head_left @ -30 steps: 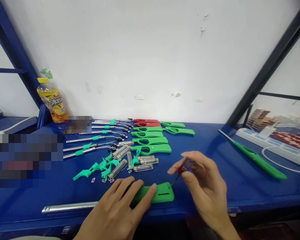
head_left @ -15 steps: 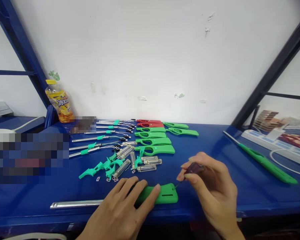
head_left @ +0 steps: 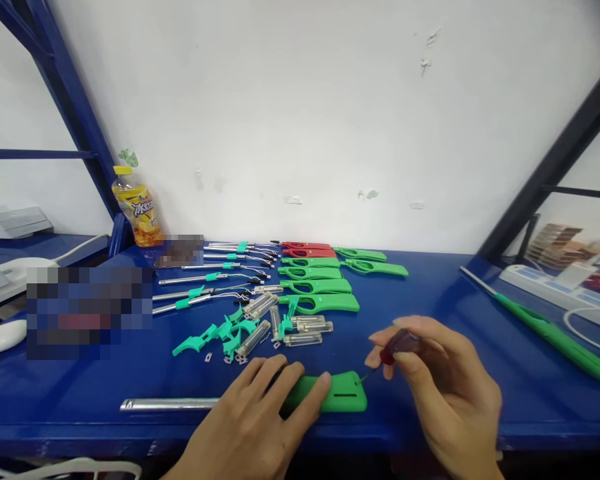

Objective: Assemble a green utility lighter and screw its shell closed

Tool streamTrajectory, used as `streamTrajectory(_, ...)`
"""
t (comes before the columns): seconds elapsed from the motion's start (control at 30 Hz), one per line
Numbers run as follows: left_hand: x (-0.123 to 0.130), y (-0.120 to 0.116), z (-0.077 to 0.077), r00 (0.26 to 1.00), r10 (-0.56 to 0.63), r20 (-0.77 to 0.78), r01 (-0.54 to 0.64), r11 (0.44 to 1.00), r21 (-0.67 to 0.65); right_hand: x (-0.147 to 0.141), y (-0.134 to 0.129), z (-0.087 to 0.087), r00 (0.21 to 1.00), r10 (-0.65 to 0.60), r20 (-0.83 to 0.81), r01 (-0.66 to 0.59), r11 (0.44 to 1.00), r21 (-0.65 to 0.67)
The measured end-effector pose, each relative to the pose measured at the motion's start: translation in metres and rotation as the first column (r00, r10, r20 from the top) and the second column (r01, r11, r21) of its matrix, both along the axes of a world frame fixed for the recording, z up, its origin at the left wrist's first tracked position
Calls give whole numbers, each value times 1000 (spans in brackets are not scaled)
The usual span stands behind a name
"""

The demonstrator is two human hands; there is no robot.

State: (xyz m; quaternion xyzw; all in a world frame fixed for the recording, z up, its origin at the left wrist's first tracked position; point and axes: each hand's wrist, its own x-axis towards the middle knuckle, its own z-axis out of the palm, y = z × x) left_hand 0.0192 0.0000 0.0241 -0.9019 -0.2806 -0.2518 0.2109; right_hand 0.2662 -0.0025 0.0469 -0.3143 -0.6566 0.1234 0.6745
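A long-necked lighter (head_left: 349,392) with a green handle and a silver metal tube lies along the front of the blue table, its tube pointing left. Across its handle rests my left hand (head_left: 260,413), fingers bent over it and pressing it to the tabletop, which hides the trigger area. Between thumb and fingertips, my right hand (head_left: 445,380) grips a small screwdriver (head_left: 399,345) with a dark red handle. Its thin shaft slants down to the upper right corner of the lighter handle, at a small hole there.
Behind my hands are clear fuel tanks (head_left: 254,338), teal plastic parts (head_left: 196,342), wired metal tubes (head_left: 187,279) and rows of green and red handle shells (head_left: 325,303). An assembled green lighter (head_left: 555,333) and a power strip (head_left: 545,287) lie right. A drink bottle (head_left: 139,210) stands back left.
The whole scene has shifted slightly right in the view. The screwdriver stays at the same corner of the lighter handle, and my left hand keeps its hold.
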Motion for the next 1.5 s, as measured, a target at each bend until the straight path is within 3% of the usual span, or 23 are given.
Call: streamTrajectory(1.5,2,6,-5,998,-16,53,12,998,65,1,3,-3,1000,-6,-10,7,999,33)
